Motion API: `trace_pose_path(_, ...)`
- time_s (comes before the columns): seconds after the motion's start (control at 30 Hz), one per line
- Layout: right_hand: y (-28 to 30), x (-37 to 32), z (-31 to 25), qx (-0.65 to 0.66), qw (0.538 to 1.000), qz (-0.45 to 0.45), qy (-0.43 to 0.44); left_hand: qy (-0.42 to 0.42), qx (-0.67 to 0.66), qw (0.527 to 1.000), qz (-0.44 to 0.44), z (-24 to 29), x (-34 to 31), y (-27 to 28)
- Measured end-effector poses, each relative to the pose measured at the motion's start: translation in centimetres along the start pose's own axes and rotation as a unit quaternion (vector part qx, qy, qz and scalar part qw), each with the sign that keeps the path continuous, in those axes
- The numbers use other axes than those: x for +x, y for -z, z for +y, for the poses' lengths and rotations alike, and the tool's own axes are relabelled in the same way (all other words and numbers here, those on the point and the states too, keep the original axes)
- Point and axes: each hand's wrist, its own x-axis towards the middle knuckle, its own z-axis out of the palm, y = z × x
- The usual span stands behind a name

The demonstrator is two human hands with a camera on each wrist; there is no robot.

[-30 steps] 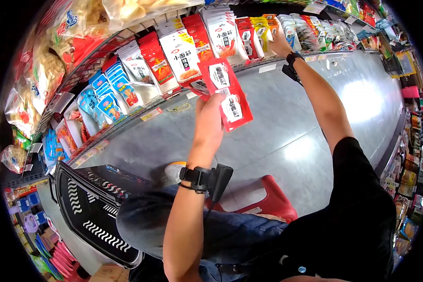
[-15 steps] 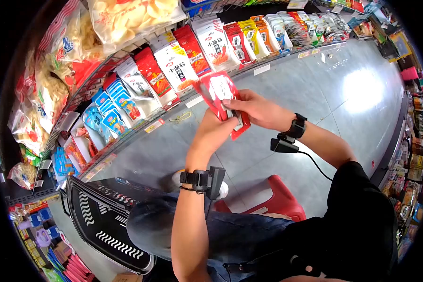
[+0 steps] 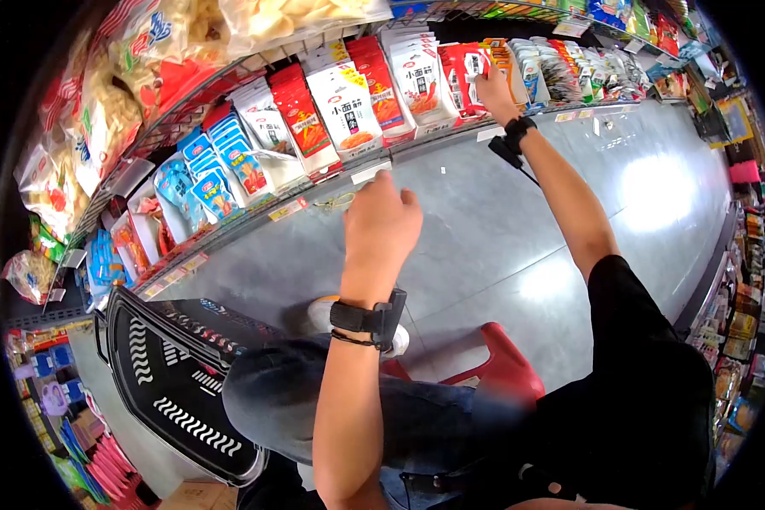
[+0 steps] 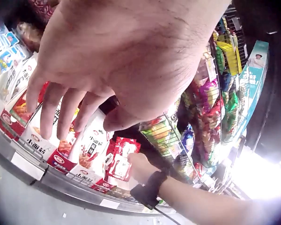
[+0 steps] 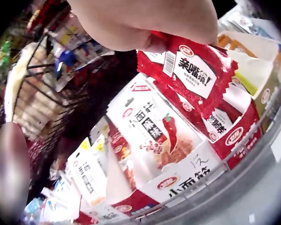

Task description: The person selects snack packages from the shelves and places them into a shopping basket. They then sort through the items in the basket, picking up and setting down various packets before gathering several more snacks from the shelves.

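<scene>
My right hand (image 3: 495,93) reaches to the shelf and grips a red snack packet (image 5: 192,70) by its upper part. In the right wrist view the packet stands over a display box (image 5: 241,140) of matching red packets, overlapping them. Beside that box is a box of white packets (image 5: 152,126) with a chilli picture. My left hand (image 3: 382,225) holds nothing and hovers in front of the shelf edge, back upward. From the left wrist view its fingers (image 4: 68,110) hang down, relaxed and spread, with the shelf's packets behind them.
Blue snack packets (image 3: 217,183) fill boxes at the shelf's left. Large bags of puffed snacks (image 3: 157,51) hang above. A black shopping basket (image 3: 183,382) stands at lower left, and a red stool (image 3: 510,365) is beneath the person. Another stocked shelf (image 3: 744,331) runs along the right.
Both hands met at the red packets half a second ago. The left hand has let go of them, and the right hand has carried a packet up and right to the shelf.
</scene>
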Motion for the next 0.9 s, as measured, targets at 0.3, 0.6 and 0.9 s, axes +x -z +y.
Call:
trace_pose_path(0.3,-4.4,1.9,8.0,-0.201,0.972,-0.111,-0.045,-0.063,0.04,0.992,-0.106,1.7,-0.9,-0.1)
trace_pose_path(0.6,-8.7,6.6,11.0,-0.391,0.871,-0.259,0.144,-0.114,0.16,0.972,0.13,0.7,-0.7,-6.7)
trace_pose_path(0.9,-5.3,10.9,11.5,-0.548,0.701,-0.362,0.279,-0.249,0.105,0.942,0.197,3.9,-6.2,0.3)
